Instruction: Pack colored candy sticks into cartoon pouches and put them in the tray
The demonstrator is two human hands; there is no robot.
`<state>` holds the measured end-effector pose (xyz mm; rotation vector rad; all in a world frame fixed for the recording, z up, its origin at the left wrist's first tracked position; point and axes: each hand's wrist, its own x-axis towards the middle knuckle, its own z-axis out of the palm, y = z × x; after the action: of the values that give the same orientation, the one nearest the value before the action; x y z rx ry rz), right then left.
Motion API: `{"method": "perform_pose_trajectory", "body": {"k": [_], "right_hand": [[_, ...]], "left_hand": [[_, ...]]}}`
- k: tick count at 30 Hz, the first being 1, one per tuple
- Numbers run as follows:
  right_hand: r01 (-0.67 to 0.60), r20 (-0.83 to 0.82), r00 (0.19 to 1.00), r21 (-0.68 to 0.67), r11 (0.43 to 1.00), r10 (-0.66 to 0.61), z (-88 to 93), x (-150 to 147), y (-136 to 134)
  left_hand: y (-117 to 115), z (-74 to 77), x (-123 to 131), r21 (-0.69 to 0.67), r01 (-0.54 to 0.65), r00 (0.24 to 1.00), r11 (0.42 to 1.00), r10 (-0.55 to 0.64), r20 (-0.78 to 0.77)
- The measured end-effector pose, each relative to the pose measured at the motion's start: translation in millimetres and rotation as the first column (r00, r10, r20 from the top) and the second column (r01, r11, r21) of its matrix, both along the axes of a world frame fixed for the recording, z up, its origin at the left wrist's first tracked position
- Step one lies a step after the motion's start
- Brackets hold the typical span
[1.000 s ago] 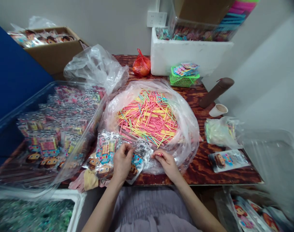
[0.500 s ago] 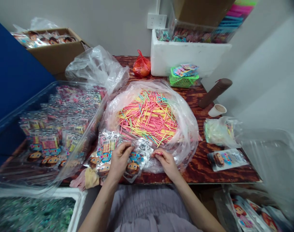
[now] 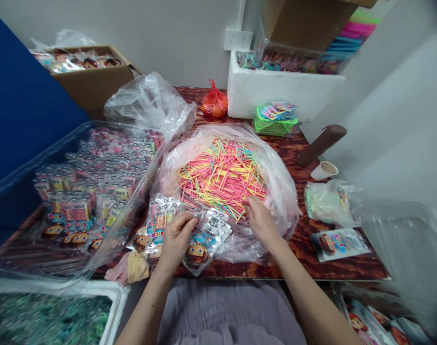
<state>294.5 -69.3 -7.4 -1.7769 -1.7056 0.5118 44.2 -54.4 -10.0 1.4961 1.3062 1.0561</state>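
Observation:
A heap of thin pink, yellow and green sticks [image 3: 222, 177] lies in an opened clear plastic bag [image 3: 279, 191] in the middle of the dark wooden table [image 3: 304, 249]. My right hand [image 3: 261, 220] reaches into the near edge of the heap, fingers curled down among the sticks. My left hand [image 3: 176, 239] pinches the top of a small clear cartoon-printed packet [image 3: 204, 239], which rests on a stack of similar packets [image 3: 157, 220] at the table's front edge.
A large clear bin [image 3: 60, 201] of filled packets stands at the left, with a crumpled plastic bag [image 3: 150, 103] and a cardboard box [image 3: 92, 81] behind. A white foam box [image 3: 283, 88], green basket [image 3: 274, 125], red bag [image 3: 214, 103], brown cylinder [image 3: 321, 143], paper cup [image 3: 323, 170] and loose packet [image 3: 339, 242] lie at back and right.
My right hand has moved from beside the packet up into the near edge of the stick heap. My left hand stays on the packet.

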Motion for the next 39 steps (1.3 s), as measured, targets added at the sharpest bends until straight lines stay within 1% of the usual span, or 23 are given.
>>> {"method": "perform_pose_trajectory", "body": {"k": [2, 3, 5, 9, 13, 16, 18, 20, 22, 24, 26, 29, 31, 33, 35, 37, 39], "right_hand": [[-0.040, 0.271, 0.961, -0.039, 0.998, 0.049, 2.0, 2, 10], [-0.059, 0.363, 0.928, -0.066, 0.996, 0.079, 2.3, 2, 12], [-0.088, 0.469, 0.874, -0.110, 0.990, 0.130, 2.5, 3, 16], [-0.102, 0.567, 0.803, -0.169, 0.980, 0.181, 4.8, 0, 22], [-0.145, 0.651, 0.715, -0.220, 0.965, 0.256, 8.8, -11, 29], [-0.144, 0.701, 0.657, -0.243, 0.959, 0.277, 9.9, -18, 32], [-0.145, 0.705, 0.656, -0.235, 0.961, 0.271, 8.3, -18, 33], [-0.166, 0.668, 0.702, -0.184, 0.969, 0.247, 4.9, -13, 35], [-0.142, 0.576, 0.802, -0.077, 0.987, 0.160, 1.1, -5, 40], [-0.040, 0.404, 0.915, 0.036, 0.999, 0.023, -0.5, 4, 45], [0.069, 0.200, 0.976, 0.089, 0.994, -0.086, 1.3, 11, 51], [0.145, -0.036, 0.989, 0.117, 0.983, -0.141, 8.9, 15, 56], [0.181, -0.140, 0.977, 0.155, 0.971, -0.160, 13.3, 13, 56], [0.188, -0.173, 0.973, 0.193, 0.963, -0.155, 14.7, 10, 56], [0.154, -0.139, 0.982, 0.210, 0.966, -0.127, 13.5, 8, 56], [0.121, -0.117, 0.988, 0.212, 0.970, -0.098, 12.0, 8, 59], [0.123, -0.164, 0.983, 0.235, 0.964, -0.086, 12.4, 10, 62]], "left_hand": [[0, 3.4, 0, 0.088, 0.033, 0.999, 0.996, -0.030, -0.036], [-1, 4.9, -1, 0.119, 0.040, 0.998, 0.992, -0.035, -0.051], [-3, 6.9, -4, 0.145, 0.047, 0.996, 0.988, -0.036, -0.076], [-7, 6.0, -7, 0.094, 0.088, 0.989, 0.992, -0.076, -0.124], [-8, 1.1, -1, 0.025, 0.064, 0.993, 0.998, -0.061, -0.097], [-7, 2.3, 1, 0.071, 0.073, 0.995, 0.995, -0.067, -0.075], [-6, 5.9, 0, 0.118, 0.107, 0.993, 0.987, -0.101, -0.057], [-5, 9.1, -4, 0.123, 0.162, 0.986, 0.979, -0.158, -0.045], [-5, 10.2, -7, 0.087, 0.219, 0.976, 0.972, -0.217, -0.031], [-6, 9.4, -9, 0.032, 0.239, 0.971, 0.970, -0.239, -0.010], [-8, 7.9, -7, -0.025, 0.220, 0.975, 0.975, -0.220, 0.012], [-9, 7.5, -1, -0.071, 0.178, 0.984, 0.981, -0.176, 0.037], [-9, 8.8, 3, -0.052, 0.174, 0.983, 0.983, -0.170, 0.065], [-10, 10.7, 7, -0.009, 0.184, 0.979, 0.983, -0.183, 0.093], [-11, 12.2, 8, 0.028, 0.198, 0.974, 0.980, -0.200, 0.104], [-12, 12.7, 8, 0.040, 0.203, 0.973, 0.978, -0.206, 0.106], [-13, 11.9, 7, 0.031, 0.193, 0.975, 0.981, -0.195, 0.107]]}}
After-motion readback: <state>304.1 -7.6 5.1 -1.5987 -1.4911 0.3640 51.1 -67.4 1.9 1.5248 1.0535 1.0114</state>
